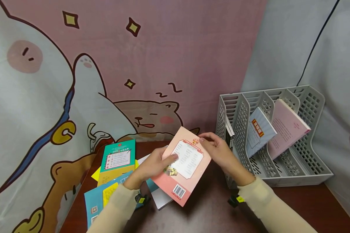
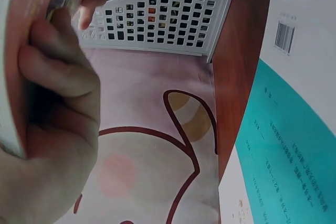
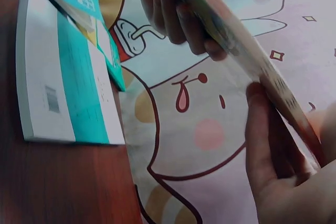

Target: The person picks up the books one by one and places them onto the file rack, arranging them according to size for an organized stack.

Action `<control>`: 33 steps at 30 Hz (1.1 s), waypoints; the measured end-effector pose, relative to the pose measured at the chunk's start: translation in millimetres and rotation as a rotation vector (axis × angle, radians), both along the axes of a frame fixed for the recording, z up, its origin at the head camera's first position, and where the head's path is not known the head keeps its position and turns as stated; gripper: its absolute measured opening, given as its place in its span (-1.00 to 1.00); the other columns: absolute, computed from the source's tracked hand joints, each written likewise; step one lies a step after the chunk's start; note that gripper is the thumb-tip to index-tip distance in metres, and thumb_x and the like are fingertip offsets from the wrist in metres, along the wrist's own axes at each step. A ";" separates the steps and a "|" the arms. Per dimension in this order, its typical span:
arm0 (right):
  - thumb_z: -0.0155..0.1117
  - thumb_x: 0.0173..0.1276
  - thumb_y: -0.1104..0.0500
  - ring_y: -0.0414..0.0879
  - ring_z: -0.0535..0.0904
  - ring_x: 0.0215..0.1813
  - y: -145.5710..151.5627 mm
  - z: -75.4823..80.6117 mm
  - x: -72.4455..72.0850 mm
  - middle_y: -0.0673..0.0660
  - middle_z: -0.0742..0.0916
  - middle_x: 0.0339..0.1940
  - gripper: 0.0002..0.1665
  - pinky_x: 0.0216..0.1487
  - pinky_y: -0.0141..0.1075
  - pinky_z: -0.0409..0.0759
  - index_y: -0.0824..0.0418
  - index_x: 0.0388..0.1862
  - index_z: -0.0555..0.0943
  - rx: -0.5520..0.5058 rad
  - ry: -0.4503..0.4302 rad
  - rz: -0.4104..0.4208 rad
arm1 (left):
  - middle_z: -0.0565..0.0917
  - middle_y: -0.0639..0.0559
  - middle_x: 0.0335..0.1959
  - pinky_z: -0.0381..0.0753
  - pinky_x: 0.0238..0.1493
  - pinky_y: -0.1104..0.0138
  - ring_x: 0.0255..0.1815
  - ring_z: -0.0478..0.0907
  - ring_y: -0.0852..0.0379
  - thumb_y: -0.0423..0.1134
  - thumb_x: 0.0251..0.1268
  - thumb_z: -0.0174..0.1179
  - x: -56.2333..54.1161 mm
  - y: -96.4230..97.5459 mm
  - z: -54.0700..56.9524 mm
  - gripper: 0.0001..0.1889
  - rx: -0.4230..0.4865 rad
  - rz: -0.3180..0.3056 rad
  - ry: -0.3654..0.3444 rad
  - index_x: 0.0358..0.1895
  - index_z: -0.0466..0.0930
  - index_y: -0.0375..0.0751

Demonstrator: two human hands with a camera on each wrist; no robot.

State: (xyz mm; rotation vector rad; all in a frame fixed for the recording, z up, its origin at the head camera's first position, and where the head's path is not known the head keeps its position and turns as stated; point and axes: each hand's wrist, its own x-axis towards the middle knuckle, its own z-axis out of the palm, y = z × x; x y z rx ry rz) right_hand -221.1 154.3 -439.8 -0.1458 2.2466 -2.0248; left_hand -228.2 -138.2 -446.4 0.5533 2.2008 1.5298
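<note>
A pink book, its barcode side up, is held tilted above the table between both hands. My left hand grips its left edge, thumb on the cover and fingers curled behind, as the left wrist view shows. At the upper right corner my right hand pinches the book, thumb on the cover; in the right wrist view its fingers reach behind. Below the pink book lies a white and teal book, mostly covered by it in the head view.
On the left are a green and yellow book and a blue book, overlapping. A grey slotted organizer stands at right, holding a light blue book, a pale pink book and a dark-spined one. A patterned cloth hangs behind.
</note>
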 end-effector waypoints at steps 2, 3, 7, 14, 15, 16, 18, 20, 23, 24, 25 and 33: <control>0.24 0.74 -0.10 -0.04 0.80 -0.18 -3.3 0.0 -1.1 0.27 0.81 0.02 -0.47 -0.18 -0.22 0.80 0.15 0.48 0.53 -0.035 -0.003 -0.041 | 0.87 -0.09 -0.08 0.89 -0.20 0.08 -0.26 0.89 -0.07 0.12 0.66 0.29 0.8 2.3 0.2 -0.49 0.013 0.025 0.024 0.47 0.56 -0.01; 0.24 0.74 -0.11 -0.06 0.79 -0.17 -5.1 0.8 -1.5 0.25 0.80 0.03 -0.46 -0.17 -0.23 0.80 0.14 0.49 0.52 -0.053 -0.008 -0.063 | 0.86 -0.09 -0.06 0.89 -0.19 0.08 -0.25 0.89 -0.05 0.13 0.65 0.29 1.3 3.6 0.0 -0.48 0.017 0.039 0.036 0.48 0.55 0.00; 0.23 0.75 -0.13 -0.14 0.77 -0.22 -13.7 3.0 -5.0 0.12 0.77 -0.07 -0.45 -0.21 -0.29 0.79 0.16 0.47 0.51 -0.141 -0.021 -0.135 | 0.87 -0.08 -0.06 0.90 -0.20 0.09 -0.26 0.89 -0.04 0.14 0.65 0.29 3.7 8.7 -0.4 -0.48 0.041 0.107 0.071 0.48 0.56 0.01; 0.23 0.72 -0.22 -0.18 0.84 -0.15 -32.7 2.6 -6.6 0.02 0.85 -0.08 -0.35 -0.12 -0.28 0.84 0.24 0.45 0.54 -0.278 -0.120 -0.115 | 0.88 -0.10 -0.06 0.89 -0.24 0.10 -0.30 0.89 -0.03 0.12 0.68 0.26 6.8 18.4 0.1 -0.52 0.107 0.212 0.105 0.46 0.58 0.01; 0.24 0.71 -0.23 -0.17 0.85 -0.13 -34.5 1.7 -6.5 0.04 0.86 -0.06 -0.34 -0.10 -0.26 0.85 0.24 0.45 0.55 -0.290 -0.141 -0.108 | 0.88 -0.10 -0.06 0.89 -0.24 0.11 -0.29 0.89 -0.02 0.12 0.68 0.26 6.7 19.6 -0.3 -0.52 0.110 0.225 0.110 0.45 0.58 0.01; 0.25 0.70 -0.24 -0.16 0.86 -0.10 -35.7 1.2 -6.0 0.05 0.87 -0.03 -0.31 -0.08 -0.25 0.86 0.25 0.47 0.54 -0.298 -0.156 -0.101 | 0.88 -0.09 -0.06 0.89 -0.24 0.12 -0.29 0.89 -0.02 0.13 0.68 0.26 6.9 20.7 -0.8 -0.52 0.111 0.234 0.108 0.45 0.58 0.02; 0.26 0.70 -0.23 -0.14 0.87 -0.08 -36.7 0.3 -5.4 0.08 0.87 0.01 -0.32 -0.06 -0.21 0.87 0.23 0.48 0.54 -0.314 -0.175 -0.099 | 0.87 -0.09 -0.07 0.89 -0.24 0.12 -0.29 0.89 -0.02 0.14 0.67 0.26 6.9 22.7 -2.2 -0.51 0.109 0.246 0.102 0.46 0.58 0.02; 0.28 0.69 -0.22 -0.12 0.88 -0.10 -37.3 -0.7 -5.0 0.09 0.88 0.00 -0.33 -0.08 -0.19 0.88 0.24 0.46 0.55 -0.306 -0.173 -0.113 | 0.87 -0.08 -0.08 0.89 -0.24 0.13 -0.29 0.89 -0.01 0.15 0.67 0.25 7.1 23.3 -4.6 -0.50 0.105 0.246 0.093 0.47 0.57 0.01; 0.30 0.68 -0.20 -0.10 0.89 -0.16 -36.7 -0.8 -4.5 0.11 0.89 -0.05 -0.35 -0.13 -0.16 0.89 0.26 0.42 0.55 -0.285 -0.156 -0.146 | 0.87 -0.10 -0.09 0.89 -0.27 0.13 -0.30 0.89 -0.02 0.17 0.67 0.24 7.3 24.8 -7.1 -0.48 0.109 0.235 0.079 0.48 0.55 0.01; 0.30 0.68 -0.19 -0.10 0.89 -0.17 -36.1 -0.3 -4.2 0.12 0.89 -0.07 -0.35 -0.15 -0.15 0.89 0.28 0.41 0.55 -0.277 -0.147 -0.156 | 0.87 -0.09 -0.09 0.89 -0.27 0.12 -0.30 0.89 -0.02 0.18 0.68 0.24 7.2 25.7 -7.5 -0.48 0.111 0.229 0.079 0.48 0.55 0.01; 0.30 0.68 -0.19 -0.09 0.89 -0.18 -35.5 0.2 -3.8 0.12 0.89 -0.08 -0.35 -0.16 -0.14 0.89 0.29 0.40 0.55 -0.272 -0.139 -0.161 | 0.87 -0.09 -0.09 0.89 -0.27 0.12 -0.30 0.89 -0.02 0.18 0.68 0.23 7.0 26.5 -8.0 -0.48 0.114 0.225 0.079 0.48 0.55 0.01; 0.31 0.69 -0.14 -0.11 0.89 -0.27 -29.1 6.4 2.6 0.10 0.89 -0.19 -0.38 -0.23 -0.15 0.88 0.37 0.34 0.58 -0.252 -0.080 -0.168 | 0.88 -0.07 -0.07 0.89 -0.23 0.15 -0.27 0.89 0.03 0.20 0.68 0.22 7.8 32.3 -8.0 -0.49 0.099 0.204 0.071 0.43 0.58 -0.01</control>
